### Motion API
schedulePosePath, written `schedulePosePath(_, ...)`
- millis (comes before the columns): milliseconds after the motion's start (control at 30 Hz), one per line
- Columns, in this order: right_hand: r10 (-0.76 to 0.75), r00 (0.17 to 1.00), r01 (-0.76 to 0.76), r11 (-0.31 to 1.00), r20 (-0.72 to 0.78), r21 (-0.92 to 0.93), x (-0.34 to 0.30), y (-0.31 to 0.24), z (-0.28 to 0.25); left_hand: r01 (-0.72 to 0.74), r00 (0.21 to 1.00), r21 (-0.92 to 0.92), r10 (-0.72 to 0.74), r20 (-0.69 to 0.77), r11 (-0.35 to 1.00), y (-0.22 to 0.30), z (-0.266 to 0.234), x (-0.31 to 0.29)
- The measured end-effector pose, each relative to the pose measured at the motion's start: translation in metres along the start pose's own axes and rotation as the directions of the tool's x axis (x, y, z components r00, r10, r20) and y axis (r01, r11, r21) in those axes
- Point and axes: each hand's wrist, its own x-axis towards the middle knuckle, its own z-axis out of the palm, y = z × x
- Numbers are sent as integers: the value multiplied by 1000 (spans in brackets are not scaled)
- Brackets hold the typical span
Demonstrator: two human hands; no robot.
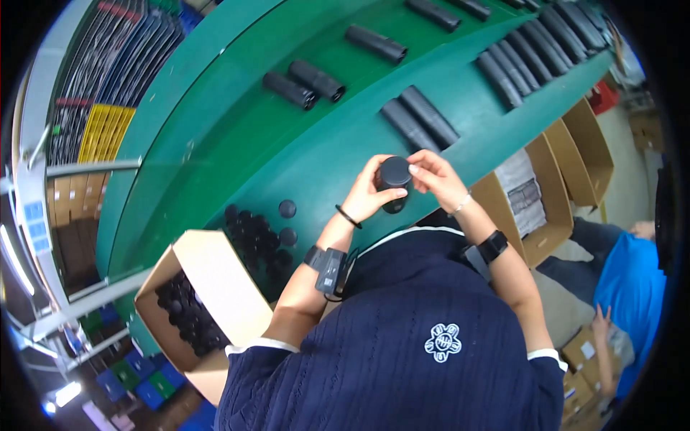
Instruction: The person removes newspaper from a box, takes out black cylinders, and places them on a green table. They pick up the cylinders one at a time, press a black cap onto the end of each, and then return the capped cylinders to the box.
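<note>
A black cylinder with a round cap (394,181) is held upright over the near edge of the green table (316,154). My left hand (368,195) wraps around the cylinder's body from the left. My right hand (435,176) grips its top cap with fingertips from the right. Both wrists carry bands; a small black device is strapped to my left forearm. A pile of black round caps (255,237) lies on the table just left of my left arm.
Several black tubes (418,118) lie across the table, more in a row at the far right (532,50). An open cardboard box of black caps (188,305) stands at my left, open boxes (546,190) at my right. Another person in blue (632,287) sits lower right.
</note>
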Motion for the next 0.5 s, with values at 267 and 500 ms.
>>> schedulePosePath(267, 122, 988, -133, 985, 99, 110, 1, 3, 15, -22, 1000, -38, 21, -14, 999, -18, -4, -27)
schedulePosePath(500, 75, 995, -79, 995, 66, 66, -1, 0, 13, -94, 990, 118, 105, -91, 989, -19, 9, -22)
